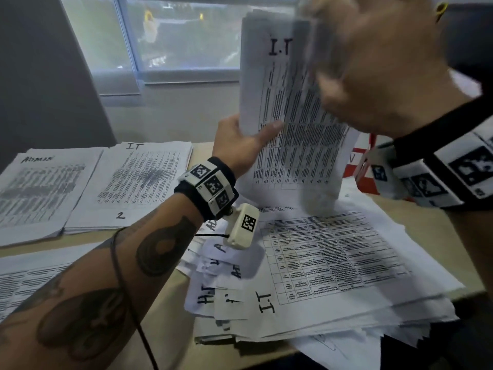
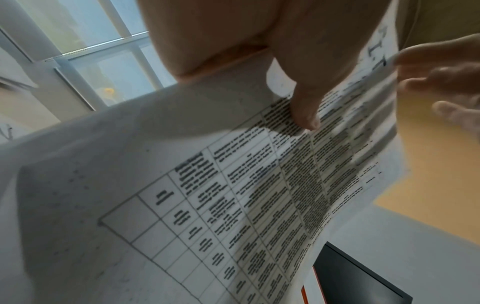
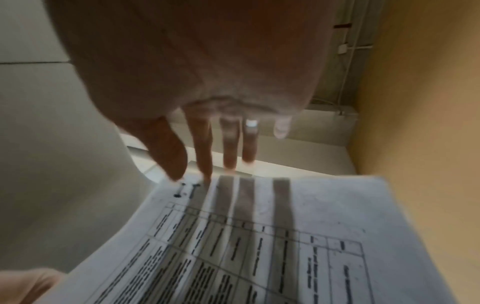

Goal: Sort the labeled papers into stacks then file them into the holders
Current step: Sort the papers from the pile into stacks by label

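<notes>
I.T sheet (image 1: pixel 293 102) upright, long axis vertical, heading uppermost, pinched by left hand (image 1: pixel 237 145)

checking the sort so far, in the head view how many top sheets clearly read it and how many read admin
IT: 3, namely the held sheets, the IT stack and the top sheet of the loose pile
ADMIN: 1, the ADMIN stack
Total: 4
The small slips in the pile are partly covered and are not counted.
</notes>
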A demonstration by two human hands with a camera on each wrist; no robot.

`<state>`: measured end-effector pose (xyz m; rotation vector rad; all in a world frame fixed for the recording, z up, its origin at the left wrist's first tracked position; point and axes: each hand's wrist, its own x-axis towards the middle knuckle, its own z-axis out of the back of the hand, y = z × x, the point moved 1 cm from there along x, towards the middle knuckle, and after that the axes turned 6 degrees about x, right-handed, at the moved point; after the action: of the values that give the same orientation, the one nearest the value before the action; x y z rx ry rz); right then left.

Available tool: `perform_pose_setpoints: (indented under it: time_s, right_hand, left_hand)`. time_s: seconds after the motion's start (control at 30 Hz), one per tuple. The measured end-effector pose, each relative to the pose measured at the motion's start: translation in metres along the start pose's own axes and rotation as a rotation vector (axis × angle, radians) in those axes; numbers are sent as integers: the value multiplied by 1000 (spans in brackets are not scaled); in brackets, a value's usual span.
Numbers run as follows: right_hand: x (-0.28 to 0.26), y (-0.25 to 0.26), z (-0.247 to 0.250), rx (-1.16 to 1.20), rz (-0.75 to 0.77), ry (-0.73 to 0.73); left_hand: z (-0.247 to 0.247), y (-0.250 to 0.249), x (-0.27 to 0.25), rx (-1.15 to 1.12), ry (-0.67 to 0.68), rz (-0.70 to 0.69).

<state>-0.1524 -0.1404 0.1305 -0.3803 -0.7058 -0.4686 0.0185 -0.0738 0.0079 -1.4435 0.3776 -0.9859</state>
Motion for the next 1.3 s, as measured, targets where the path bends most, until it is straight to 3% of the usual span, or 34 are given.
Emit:
perform_pose_setpoints:
  time_s: [0.07, 0.1, 0.17, 0.23, 0.27, 0.33, 0.37, 0.47, 0.57, 0.67, 0.8, 0.9, 0.97, 1.13, 1.3]
  right_hand:
    - [6, 5, 2, -43, 117, 77]
    - [9, -2, -4, -28, 82, 57]
    - [13, -27, -18, 95, -141, -70]
    - [1, -51, -31, 451, -374, -274]
    - [-10, -54, -34, 754, -432, -334]
    - [-30, -53, -47, 1317, -504, -279]
    - [-39, -49, -51, 1427, -561, -249]
    - [-45, -42, -57, 1359, -687, -354]
    - [-46, -45, -59, 1426, -723, -439]
    - [-65, -45, -76, 1428, -742, -268]
    - [-104, -41, -112, 1476, -901, -5]
    - [-114, -39, -126, 1430, -919, 35]
    - [-115, -41, -129, 1335, -919, 1]
    - [-98, -46, -120, 1213, -894, -82]
    - [-77, -48, -107, 1215, -904, -104]
  left_hand:
    - [1, -1, 1, -4, -5, -18]
    - [3, -2, 1, -5, -13, -24]
    - [8, -3, 2, -29, -55, -43]
    - [15, -6, 4, -72, -97, -88]
    - [18, -9, 5, -89, -102, -112]
    - [20, -19, 5, -102, -88, -143]
    - [20, -24, 4, -111, -74, -154]
    - [14, -42, 2, -131, -24, -182]
    - [12, -47, -1, -166, -25, -190]
    - [11, -22, -7, -112, -52, -89]
    - [8, 37, -24, 162, 108, 107]
    - [11, 66, -27, 239, 225, 320]
    - [14, 73, -25, 362, 271, 378]
    - [25, 68, -16, 503, 309, 290]
    - [42, 59, -20, 475, 441, 167]
